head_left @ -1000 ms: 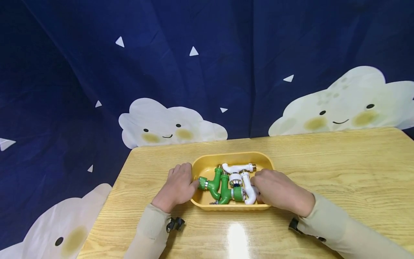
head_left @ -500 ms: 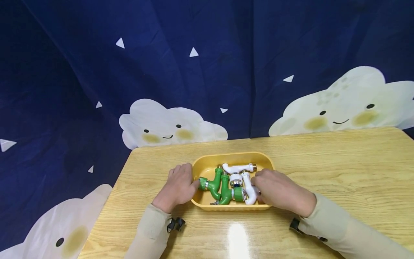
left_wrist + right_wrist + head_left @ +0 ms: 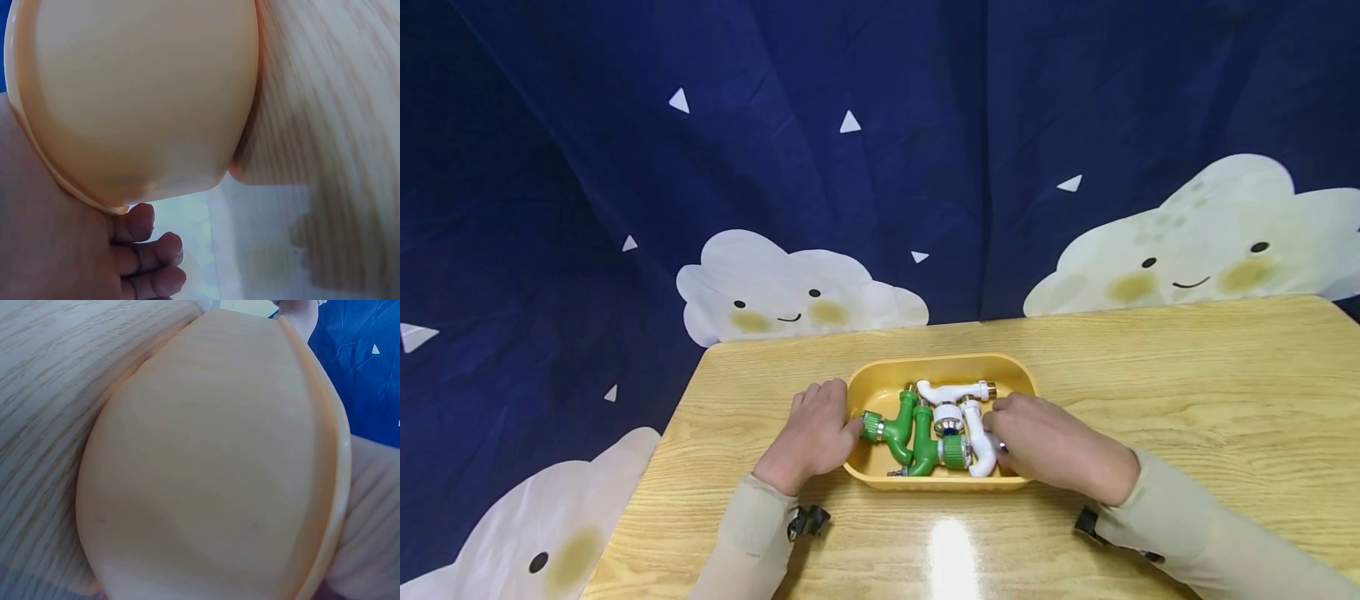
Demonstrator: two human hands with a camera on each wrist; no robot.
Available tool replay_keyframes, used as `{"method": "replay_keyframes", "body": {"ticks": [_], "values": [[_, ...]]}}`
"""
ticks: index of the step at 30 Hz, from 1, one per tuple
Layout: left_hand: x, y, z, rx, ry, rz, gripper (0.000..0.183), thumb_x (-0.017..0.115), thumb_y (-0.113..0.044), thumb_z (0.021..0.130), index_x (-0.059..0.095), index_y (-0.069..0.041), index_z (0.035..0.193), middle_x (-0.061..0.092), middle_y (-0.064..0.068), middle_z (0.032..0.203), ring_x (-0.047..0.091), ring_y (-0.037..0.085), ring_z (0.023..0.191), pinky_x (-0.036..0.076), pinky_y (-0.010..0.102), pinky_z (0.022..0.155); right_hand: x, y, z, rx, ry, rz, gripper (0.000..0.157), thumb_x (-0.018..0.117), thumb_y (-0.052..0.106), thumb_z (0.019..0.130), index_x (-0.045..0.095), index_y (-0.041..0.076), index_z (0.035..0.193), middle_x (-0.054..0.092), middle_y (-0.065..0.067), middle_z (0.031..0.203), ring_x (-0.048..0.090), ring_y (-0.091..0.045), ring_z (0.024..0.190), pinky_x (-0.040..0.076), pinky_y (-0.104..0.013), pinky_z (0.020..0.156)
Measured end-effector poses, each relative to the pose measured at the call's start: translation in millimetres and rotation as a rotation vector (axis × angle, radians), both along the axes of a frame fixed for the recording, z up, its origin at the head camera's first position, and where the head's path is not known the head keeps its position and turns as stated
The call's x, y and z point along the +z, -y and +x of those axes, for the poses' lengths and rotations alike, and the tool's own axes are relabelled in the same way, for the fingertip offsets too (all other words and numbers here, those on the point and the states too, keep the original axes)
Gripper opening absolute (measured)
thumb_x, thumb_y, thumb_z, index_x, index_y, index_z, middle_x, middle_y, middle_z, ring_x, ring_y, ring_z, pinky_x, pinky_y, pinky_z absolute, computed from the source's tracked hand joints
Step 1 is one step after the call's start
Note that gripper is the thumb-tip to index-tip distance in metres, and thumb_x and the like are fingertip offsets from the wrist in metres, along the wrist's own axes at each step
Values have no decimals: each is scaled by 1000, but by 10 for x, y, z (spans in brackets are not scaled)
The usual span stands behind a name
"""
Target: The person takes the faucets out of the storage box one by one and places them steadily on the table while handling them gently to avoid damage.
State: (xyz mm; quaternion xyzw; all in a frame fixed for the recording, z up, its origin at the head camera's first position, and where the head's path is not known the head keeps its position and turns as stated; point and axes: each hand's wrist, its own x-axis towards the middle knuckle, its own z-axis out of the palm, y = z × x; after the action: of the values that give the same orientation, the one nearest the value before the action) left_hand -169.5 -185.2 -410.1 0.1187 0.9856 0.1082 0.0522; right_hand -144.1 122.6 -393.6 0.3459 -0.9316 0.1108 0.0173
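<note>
A yellow plastic basin [image 3: 940, 483] rests on the wooden table with water taps lying inside. Two green taps, one at left [image 3: 898, 429] and one nearer the middle [image 3: 922, 442], lie beside two white taps, one at the back [image 3: 951, 392] and one at right [image 3: 977, 437]. My left hand [image 3: 815, 433] grips the basin's left rim, thumb inside; the left wrist view shows its fingertips [image 3: 169, 247] curled under the rim. With my right hand [image 3: 1048, 437] I hold the right end of the rim, thumb side close by the right white tap. Its fingers are mostly hidden.
The wooden table [image 3: 1187, 392] extends around the basin, farther to the right. Behind it hangs a dark blue curtain [image 3: 880, 167] printed with clouds and triangles. A black wrist mount [image 3: 808, 522] sits under the left sleeve, another [image 3: 1090, 525] under the right.
</note>
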Motion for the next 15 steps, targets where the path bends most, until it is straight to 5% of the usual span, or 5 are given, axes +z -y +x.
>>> {"method": "replay_keyframes", "body": {"ticks": [15], "values": [[12,-19,15,9,9,-13,21,53,-30,99,45,-10,96,45,6,91,39,25,87,30,39,84,25,-18,27,1,-89,22,14,81,7,76,70,12,83,59,2,76,54,-15,70,47,-33,60]]}}
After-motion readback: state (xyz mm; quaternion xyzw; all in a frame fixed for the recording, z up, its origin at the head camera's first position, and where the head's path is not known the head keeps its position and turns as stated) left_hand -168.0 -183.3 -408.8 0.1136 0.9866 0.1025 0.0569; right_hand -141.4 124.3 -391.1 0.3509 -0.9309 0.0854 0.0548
